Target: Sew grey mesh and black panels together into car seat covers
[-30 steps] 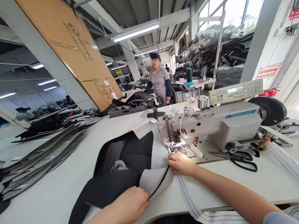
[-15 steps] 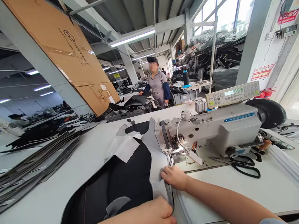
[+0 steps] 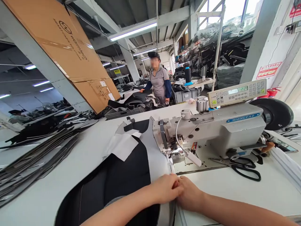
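A black fabric cover (image 3: 127, 174) with a light grey edge strip (image 3: 154, 157) lies on the white table, its edge running up to the needle area of the sewing machine (image 3: 242, 128). My left hand (image 3: 166, 188) is closed on the grey edge just in front of the presser foot. Right beside it and touching it, my right hand (image 3: 190, 194) has its fingers closed on the same edge. The fingertips of both hands are partly hidden by each other. A pale fabric flap (image 3: 124, 147) lies over the cover's far part.
Black-handled scissors (image 3: 246, 169) lie on the table right of my hands. Stacked dark panels (image 3: 35, 166) stand at the left. Behind the table are a grey crate (image 3: 124, 113), a large cardboard box (image 3: 68, 53) and a person (image 3: 159, 81) standing among fabric pieces.
My left hand has moved up and forward along the edge to meet my right hand. The right hand has shifted slightly right and nearer. The view has tilted a little.
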`<action>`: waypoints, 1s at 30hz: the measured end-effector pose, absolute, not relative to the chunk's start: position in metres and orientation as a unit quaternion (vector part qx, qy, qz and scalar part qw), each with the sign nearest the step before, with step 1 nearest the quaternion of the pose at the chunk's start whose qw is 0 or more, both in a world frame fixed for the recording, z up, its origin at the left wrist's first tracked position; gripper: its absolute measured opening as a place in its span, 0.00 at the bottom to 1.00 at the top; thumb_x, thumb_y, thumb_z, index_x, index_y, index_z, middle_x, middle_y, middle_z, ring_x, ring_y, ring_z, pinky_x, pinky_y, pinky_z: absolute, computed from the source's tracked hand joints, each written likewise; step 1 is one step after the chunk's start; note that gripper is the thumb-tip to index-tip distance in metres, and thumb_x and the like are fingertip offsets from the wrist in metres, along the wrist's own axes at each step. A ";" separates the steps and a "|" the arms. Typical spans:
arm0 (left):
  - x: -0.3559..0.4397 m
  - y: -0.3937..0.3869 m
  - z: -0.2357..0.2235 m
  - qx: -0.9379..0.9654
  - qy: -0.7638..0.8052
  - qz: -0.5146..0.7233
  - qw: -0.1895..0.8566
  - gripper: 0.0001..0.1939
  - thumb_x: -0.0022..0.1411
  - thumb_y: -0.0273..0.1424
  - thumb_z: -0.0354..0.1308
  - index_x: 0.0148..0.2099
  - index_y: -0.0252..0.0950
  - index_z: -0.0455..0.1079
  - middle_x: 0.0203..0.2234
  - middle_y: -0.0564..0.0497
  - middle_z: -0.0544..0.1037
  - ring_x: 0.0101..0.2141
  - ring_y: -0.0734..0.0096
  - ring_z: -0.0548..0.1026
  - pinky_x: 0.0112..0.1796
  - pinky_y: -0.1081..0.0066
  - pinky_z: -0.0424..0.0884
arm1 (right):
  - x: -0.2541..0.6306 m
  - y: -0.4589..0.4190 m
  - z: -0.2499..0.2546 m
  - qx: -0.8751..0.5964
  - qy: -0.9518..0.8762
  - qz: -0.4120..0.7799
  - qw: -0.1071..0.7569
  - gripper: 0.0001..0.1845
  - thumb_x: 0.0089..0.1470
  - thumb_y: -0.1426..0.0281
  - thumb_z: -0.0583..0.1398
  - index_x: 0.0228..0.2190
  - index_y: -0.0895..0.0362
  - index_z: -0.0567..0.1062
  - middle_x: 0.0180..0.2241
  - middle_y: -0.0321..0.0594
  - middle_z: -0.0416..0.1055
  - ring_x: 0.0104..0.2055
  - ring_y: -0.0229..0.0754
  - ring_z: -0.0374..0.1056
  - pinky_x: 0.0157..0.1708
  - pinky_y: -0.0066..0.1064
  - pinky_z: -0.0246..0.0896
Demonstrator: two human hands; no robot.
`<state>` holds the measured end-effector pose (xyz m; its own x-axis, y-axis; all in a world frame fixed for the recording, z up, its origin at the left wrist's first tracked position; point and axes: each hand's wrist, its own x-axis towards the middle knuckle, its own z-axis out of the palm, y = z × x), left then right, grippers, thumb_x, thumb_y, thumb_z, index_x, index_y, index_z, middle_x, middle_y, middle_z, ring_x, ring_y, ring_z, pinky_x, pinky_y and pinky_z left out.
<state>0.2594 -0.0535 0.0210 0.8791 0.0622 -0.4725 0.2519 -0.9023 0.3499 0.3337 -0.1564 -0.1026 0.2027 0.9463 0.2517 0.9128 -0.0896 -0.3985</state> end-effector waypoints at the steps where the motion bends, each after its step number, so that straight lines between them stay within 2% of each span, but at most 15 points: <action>1: 0.262 -0.037 0.020 0.940 0.111 -0.228 0.229 0.13 0.62 0.38 0.49 0.43 0.36 0.69 0.29 0.50 0.77 0.29 0.66 0.75 0.28 0.71 0.68 | 0.336 -0.161 -0.098 -0.729 -0.641 0.044 0.237 0.18 0.49 0.69 0.56 0.44 0.56 0.73 0.44 0.44 0.73 0.51 0.50 0.64 0.47 0.38 0.61; 3: 0.267 0.005 0.036 0.934 0.203 -0.171 0.239 0.20 0.66 0.38 0.44 0.55 0.34 0.63 0.26 0.52 0.76 0.26 0.67 0.75 0.28 0.70 0.69 | 0.341 -0.168 -0.088 -0.721 -0.645 0.066 0.244 0.26 0.48 0.69 0.56 0.50 0.58 0.70 0.53 0.47 0.67 0.58 0.51 0.57 0.55 0.40 0.54; 4: 0.269 0.029 0.055 0.945 0.251 -0.049 0.205 0.23 0.65 0.37 0.45 0.59 0.31 0.58 0.31 0.50 0.77 0.32 0.65 0.76 0.33 0.69 0.71 | 0.342 -0.169 -0.084 -0.722 -0.639 0.080 0.252 0.28 0.47 0.69 0.56 0.52 0.59 0.68 0.55 0.47 0.65 0.60 0.50 0.55 0.58 0.40 0.50; 5: 0.269 0.052 0.077 0.942 0.284 0.037 0.177 0.28 0.67 0.35 0.41 0.65 0.26 0.47 0.43 0.43 0.75 0.45 0.60 0.73 0.43 0.65 0.70 | 0.343 -0.169 -0.080 -0.725 -0.631 0.094 0.259 0.29 0.46 0.69 0.56 0.53 0.58 0.68 0.55 0.46 0.65 0.59 0.50 0.55 0.58 0.40 0.48; 6: 0.268 0.072 0.103 0.928 0.324 0.119 0.141 0.31 0.68 0.33 0.38 0.66 0.20 0.34 0.56 0.35 0.65 0.58 0.53 0.61 0.53 0.58 0.62 | 0.344 -0.169 -0.078 -0.730 -0.623 0.105 0.261 0.30 0.44 0.69 0.56 0.52 0.58 0.68 0.54 0.46 0.65 0.58 0.49 0.56 0.58 0.40 0.49; 7: 0.265 0.087 0.128 0.895 0.370 0.239 0.076 0.35 0.67 0.33 0.41 0.66 0.17 0.30 0.61 0.31 0.56 0.62 0.47 0.50 0.58 0.52 0.55 | 0.344 -0.168 -0.077 -0.734 -0.616 0.113 0.263 0.30 0.42 0.69 0.57 0.51 0.57 0.69 0.53 0.45 0.66 0.56 0.49 0.57 0.57 0.40 0.50; 8: 0.261 0.094 0.150 0.861 0.387 0.330 0.027 0.38 0.67 0.35 0.43 0.66 0.16 0.26 0.65 0.31 0.47 0.64 0.43 0.40 0.60 0.46 0.48 | 0.343 -0.167 -0.077 -0.738 -0.610 0.117 0.263 0.31 0.40 0.69 0.57 0.50 0.57 0.69 0.52 0.45 0.66 0.55 0.49 0.58 0.56 0.40 0.50; 10: 0.250 0.085 0.174 0.858 0.326 0.397 -0.016 0.32 0.69 0.34 0.38 0.69 0.29 0.29 0.67 0.44 0.47 0.65 0.53 0.39 0.61 0.48 0.47 | 0.343 -0.165 -0.078 -0.741 -0.606 0.118 0.263 0.31 0.38 0.70 0.57 0.49 0.56 0.69 0.51 0.45 0.66 0.53 0.50 0.59 0.55 0.40 0.51; 13: 0.234 0.024 0.150 0.972 0.133 0.194 0.014 0.27 0.69 0.32 0.35 0.69 0.45 0.42 0.64 0.55 0.58 0.63 0.66 0.53 0.61 0.58 0.55 | 0.346 -0.165 -0.083 -0.748 -0.602 0.094 0.263 0.30 0.39 0.73 0.55 0.49 0.55 0.69 0.53 0.46 0.63 0.55 0.50 0.58 0.54 0.41 0.52; 15: 0.224 -0.023 0.106 0.999 -0.005 -0.027 0.026 0.35 0.64 0.39 0.47 0.69 0.34 0.43 0.65 0.44 0.56 0.62 0.56 0.57 0.60 0.57 0.57 | 0.353 -0.165 -0.084 -0.774 -0.575 0.071 0.256 0.29 0.42 0.75 0.53 0.49 0.54 0.69 0.53 0.47 0.63 0.54 0.51 0.59 0.52 0.42 0.53; 17: 0.218 -0.058 0.063 0.981 -0.030 -0.184 0.051 0.44 0.60 0.45 0.55 0.69 0.27 0.44 0.60 0.34 0.62 0.57 0.48 0.64 0.56 0.54 0.63 | 0.362 -0.166 -0.084 -0.808 -0.533 0.061 0.245 0.27 0.45 0.75 0.52 0.49 0.56 0.69 0.49 0.48 0.66 0.50 0.51 0.62 0.48 0.41 0.55; 21: 0.229 -0.084 0.017 0.981 0.061 -0.184 0.032 0.43 0.61 0.45 0.53 0.68 0.23 0.45 0.53 0.30 0.69 0.51 0.45 0.69 0.52 0.50 0.65 | 0.372 -0.166 -0.080 -0.820 -0.514 0.076 0.241 0.23 0.50 0.72 0.52 0.49 0.58 0.69 0.40 0.47 0.72 0.44 0.49 0.66 0.44 0.37 0.57; 24: 0.245 -0.082 0.011 0.973 0.095 -0.207 0.038 0.41 0.58 0.45 0.55 0.64 0.20 0.55 0.51 0.28 0.70 0.50 0.43 0.70 0.51 0.51 0.67 | 0.366 -0.165 -0.077 -0.772 -0.559 0.138 0.269 0.19 0.50 0.72 0.52 0.45 0.55 0.71 0.35 0.41 0.74 0.39 0.44 0.68 0.38 0.32 0.57; 26: 0.250 -0.076 0.008 0.966 0.101 -0.229 0.062 0.37 0.55 0.42 0.57 0.60 0.22 0.60 0.48 0.30 0.73 0.48 0.43 0.72 0.48 0.52 0.69 | 0.363 -0.164 -0.076 -0.748 -0.562 0.176 0.306 0.15 0.48 0.74 0.52 0.39 0.55 0.71 0.32 0.36 0.74 0.35 0.41 0.68 0.35 0.28 0.56; 30: 0.240 -0.059 -0.003 0.968 0.108 -0.186 0.130 0.38 0.47 0.39 0.61 0.58 0.27 0.58 0.45 0.37 0.75 0.44 0.47 0.75 0.44 0.57 0.71 | 0.366 -0.167 -0.076 -0.774 -0.497 0.161 0.358 0.16 0.43 0.77 0.50 0.35 0.55 0.69 0.25 0.31 0.68 0.28 0.37 0.62 0.29 0.26 0.52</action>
<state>0.2399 -0.0588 -0.0026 0.9074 0.1605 -0.3884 0.2576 -0.9426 0.2124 0.3661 -0.1666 -0.0765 0.4531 0.8851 0.1064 0.6542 -0.2490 -0.7142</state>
